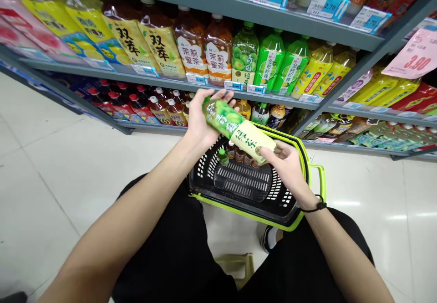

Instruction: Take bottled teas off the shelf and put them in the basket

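A large green tea bottle [239,130] with a green and cream label is held tilted between my two hands, above a black shopping basket [247,221] with a lime-green rim. My left hand [205,118] wraps round its upper end, hiding most of the cap. The fingers and thumb of my right hand [285,161] grip its base. Through the basket's opening I see a green-capped bottle [223,157] and several brown drink bottles [239,155] behind it; the bottle in my hands partly covers them.
Shelves of drinks stand ahead, with a grey shelf edge [205,82] just beyond my hands. Matching green tea bottles [245,52] stand there. A pink price sign [414,57] juts out at right. Below me are a small stool [239,264] and my shoe [265,239].
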Demonstrator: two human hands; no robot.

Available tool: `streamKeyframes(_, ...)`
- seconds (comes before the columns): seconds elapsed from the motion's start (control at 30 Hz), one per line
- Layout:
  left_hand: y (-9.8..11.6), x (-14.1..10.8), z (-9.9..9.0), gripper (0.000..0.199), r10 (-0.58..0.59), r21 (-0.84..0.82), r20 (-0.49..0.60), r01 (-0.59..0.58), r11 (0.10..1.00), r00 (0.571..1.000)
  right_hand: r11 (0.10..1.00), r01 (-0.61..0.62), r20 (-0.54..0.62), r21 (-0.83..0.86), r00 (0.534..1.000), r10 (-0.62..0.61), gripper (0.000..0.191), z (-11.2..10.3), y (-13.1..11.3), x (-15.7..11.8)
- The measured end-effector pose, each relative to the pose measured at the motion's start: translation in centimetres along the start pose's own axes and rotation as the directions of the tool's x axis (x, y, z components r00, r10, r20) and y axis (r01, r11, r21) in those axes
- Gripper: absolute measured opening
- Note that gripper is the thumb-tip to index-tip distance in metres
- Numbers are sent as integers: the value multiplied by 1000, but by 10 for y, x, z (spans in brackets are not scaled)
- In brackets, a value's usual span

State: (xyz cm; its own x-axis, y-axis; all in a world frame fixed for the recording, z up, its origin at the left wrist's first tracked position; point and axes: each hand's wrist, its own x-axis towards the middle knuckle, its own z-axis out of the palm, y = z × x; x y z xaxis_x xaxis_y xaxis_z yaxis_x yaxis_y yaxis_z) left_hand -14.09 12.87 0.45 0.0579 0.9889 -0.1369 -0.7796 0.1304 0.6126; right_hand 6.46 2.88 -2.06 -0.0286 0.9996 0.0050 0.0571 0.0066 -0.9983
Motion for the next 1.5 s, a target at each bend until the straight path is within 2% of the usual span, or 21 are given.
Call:
streamKeyframes(0.03, 0, -1, -1, 21, -5, -3, -7, 5, 1000, 1000, 975, 168, -64, -144, 982, -179, 78, -3, -1, -1)
streamKeyframes(0.07, 0, -1, -3, 22, -21, -4, -12, 21, 1000, 1000, 895, 333, -66, -296, 928, -367, 85, -8, -1, -2)
streamKeyframes(0.13, -3, -3, -6, 23, -68, 4, -13, 68, 998, 998, 587, 604, 111, -539, 741, -662, 93, -21, -1, -1)
streamKeyframes(0.17, -4, -4, -7, 23, -91, 13, -11, 91, 996, 996, 408, 688, 238, -601, 641, -730, 92, -27, -1, 0)
streamKeyframes(0.23, -7, -5, -9, 22, -120, 29, -10, 120, 992, 993, 131, 767, 434, -628, 485, -759, 80, -37, -1, 2)
streamKeyframes(0.27, -7, -5, -10, 22, -125, 34, -9, 125, 992, 992, 46, 787, 494, -615, 430, -756, 73, -40, -1, 3)
streamKeyframes(0.37, -7, -5, -10, 23, -110, 55, 5, 109, 992, 994, -83, 820, 563, -566, 311, -766, 55, -40, -2, 5)
streamKeyframes(0.5, -6, -4, -7, 23, -87, 82, 25, 84, 993, 996, -168, 805, 574, -569, 243, -782, 43, -33, -3, 6)
streamKeyframes(0.57, -7, -5, -5, 21, -62, 58, 12, 61, 996, 998, -163, 789, 550, -592, 248, -798, 41, -33, -1, 7)
streamKeyframes(0.63, -7, -6, -3, 20, -34, 32, 1, 34, 999, 999, -73, 786, 491, -614, 307, -815, 46, -33, 3, 8)
streamKeyframes(0.7, -7, -8, -2, 21, -11, 48, 10, 10, 999, 1000, 87, 779, 386, -621, 400, -831, 59, -31, 8, 8)
streamKeyframes(0.8, -6, -10, -1, 25, 19, 123, 57, -26, 992, 998, 407, 696, 133, -592, 582, -802, 75, -22, 15, 5)
streamKeyframes(0.87, -4, -11, 0, 26, 38, 150, 85, -51, 987, 996, 643, 589, -28, -490, 726, -687, 82, -14, 17, 2)
streamKeyframes(0.93, -3, -12, 1, 26, 51, 157, 108, -68, 985, 993, 847, 438, -118, -302, 864, -489, 86, -7, 16, 1)
streamKeyframes(1.0, -2, -12, 2, 28, 60, 160, 125, -80, 984, 990, 974, 215, -113, -74, 969, -222, 82, -2, 12, 0)
streamKeyframes(1.03, -2, -13, 2, 29, 60, 162, 129, -81, 983, 990, 996, 90, -69, 21, 994, -88, 79, 0, 10, 0)
streamKeyframes(1.1, -3, -13, 1, 31, 58, 156, 132, -78, 985, 990, 982, -125, 76, 145, 990, 115, 73, 3, 6, 0)
streamKeyframes(1.17, -4, -12, -1, 31, 51, 137, 131, -69, 988, 990, 938, -271, 206, 215, 952, 227, 69, 5, 3, -1)
streamKeyframes(1.33, -6, -8, -4, 29, 32, 121, 91, -43, 992, 995, 705, -596, 422, 384, 793, 440, 79, 13, 2, 1)
streamKeyframes(1.4, -6, -8, -4, 28, 18, 125, 95, -29, 992, 995, 595, -666, 475, 450, 743, 472, 83, 15, 1, 2)
streamKeyframes(1.5, -7, -8, -4, 31, -23, 130, 122, 7, 992, 992, 483, -686, 471, 544, 726, 501, 85, 17, -1, 3)
